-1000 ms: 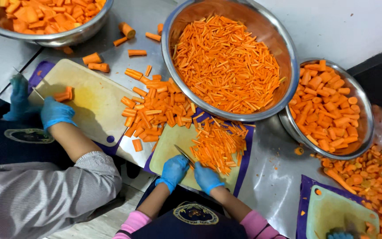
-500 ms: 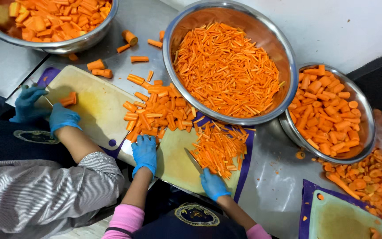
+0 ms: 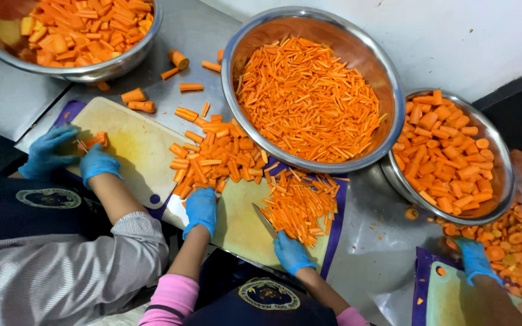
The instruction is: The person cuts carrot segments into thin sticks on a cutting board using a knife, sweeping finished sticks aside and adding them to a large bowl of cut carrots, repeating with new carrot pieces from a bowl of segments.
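Carrot slabs (image 3: 212,158) lie piled at your cutting board's (image 3: 243,226) left edge, your left hand (image 3: 201,208) resting flat, fingers together, on them. Your right hand (image 3: 290,252) grips a knife (image 3: 264,220), fingers wrapped round its handle, blade beside cut carrot sticks (image 3: 300,205).

On the surface (image 3: 370,205), the cutting board (image 3: 243,223) lies before the big bowl of carrot sticks (image 3: 312,90). A pile of carrot slabs (image 3: 212,157) sits at the board's left, cut sticks (image 3: 300,202) at its right. Another bowl (image 3: 448,154) stands further right.
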Demonstrator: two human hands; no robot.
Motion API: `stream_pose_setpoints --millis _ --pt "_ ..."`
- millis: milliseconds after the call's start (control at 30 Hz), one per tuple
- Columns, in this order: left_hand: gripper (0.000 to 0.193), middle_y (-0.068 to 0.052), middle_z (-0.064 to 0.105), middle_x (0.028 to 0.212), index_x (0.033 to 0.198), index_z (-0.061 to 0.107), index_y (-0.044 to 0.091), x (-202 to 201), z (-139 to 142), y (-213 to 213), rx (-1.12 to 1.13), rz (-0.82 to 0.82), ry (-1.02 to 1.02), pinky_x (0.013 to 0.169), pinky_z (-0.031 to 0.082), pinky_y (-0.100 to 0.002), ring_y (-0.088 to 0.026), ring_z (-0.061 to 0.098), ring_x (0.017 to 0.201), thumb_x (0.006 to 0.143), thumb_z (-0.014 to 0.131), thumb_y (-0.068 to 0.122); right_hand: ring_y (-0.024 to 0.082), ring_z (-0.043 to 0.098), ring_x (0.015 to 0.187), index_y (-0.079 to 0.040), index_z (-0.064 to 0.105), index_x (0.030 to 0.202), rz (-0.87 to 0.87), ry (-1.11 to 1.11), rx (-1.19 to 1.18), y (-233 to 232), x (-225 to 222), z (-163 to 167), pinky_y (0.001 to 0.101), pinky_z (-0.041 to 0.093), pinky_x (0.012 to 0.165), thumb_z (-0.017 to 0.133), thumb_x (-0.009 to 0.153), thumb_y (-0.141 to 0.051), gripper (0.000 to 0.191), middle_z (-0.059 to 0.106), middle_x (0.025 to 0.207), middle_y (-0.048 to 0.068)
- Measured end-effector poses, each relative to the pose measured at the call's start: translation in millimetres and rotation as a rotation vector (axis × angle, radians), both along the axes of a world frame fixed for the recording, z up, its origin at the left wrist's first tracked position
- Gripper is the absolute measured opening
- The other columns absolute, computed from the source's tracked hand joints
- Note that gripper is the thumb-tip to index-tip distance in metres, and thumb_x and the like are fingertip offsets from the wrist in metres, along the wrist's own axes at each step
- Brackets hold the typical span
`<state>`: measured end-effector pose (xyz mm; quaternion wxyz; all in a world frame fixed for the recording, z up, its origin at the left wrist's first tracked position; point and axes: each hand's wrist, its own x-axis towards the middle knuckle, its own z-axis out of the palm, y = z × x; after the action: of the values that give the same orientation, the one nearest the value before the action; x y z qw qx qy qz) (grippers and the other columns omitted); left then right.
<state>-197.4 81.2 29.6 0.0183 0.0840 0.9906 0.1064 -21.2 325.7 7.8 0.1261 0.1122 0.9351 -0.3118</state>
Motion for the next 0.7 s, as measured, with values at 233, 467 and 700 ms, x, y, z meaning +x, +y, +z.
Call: stream_pose_setpoints --millis 233,467,700 --pt "0.014 -0.012 0.070 0.091 0.099 0.069 0.010 -2 -2 -5 0.099 -0.084 0.172 0.070 0.056 -0.048 -0.032 0.069 0.084 0.094 0.058 0.016 0.051 0.066 0.079 -0.010 0.052 0.119 -0.005 0.062 0.008 -5 -13 0 0.0635 0.049 0.072 0.053 0.094 -0.031 0.033 0.069 0.084 0.029" --pt "0.023 -0.015 0.067 0.105 0.107 0.068 0.006 90 -8 36 0.392 -0.623 0.213 0.076 0.056 -0.047 -0.035 0.065 0.094 0.087 0.067 0.016 0.052 0.064 0.082 -0.009 0.053 0.116 0.020 0.053 0.013 -1 -24 0 0.0638 0.049 0.073 0.054 0.097 -0.031 0.029 0.068 0.085 0.031" --pt "0.028 -0.021 0.064 0.117 0.114 0.063 0.001 106 -28 47 0.431 -0.425 0.124 0.079 0.055 -0.049 -0.041 0.063 0.102 0.090 0.061 0.015 0.051 0.067 0.082 -0.009 0.048 0.122 0.077 -0.075 0.088 -4 -18 -8 0.0641 0.049 0.073 0.052 0.098 -0.031 0.033 0.069 0.085 0.030"
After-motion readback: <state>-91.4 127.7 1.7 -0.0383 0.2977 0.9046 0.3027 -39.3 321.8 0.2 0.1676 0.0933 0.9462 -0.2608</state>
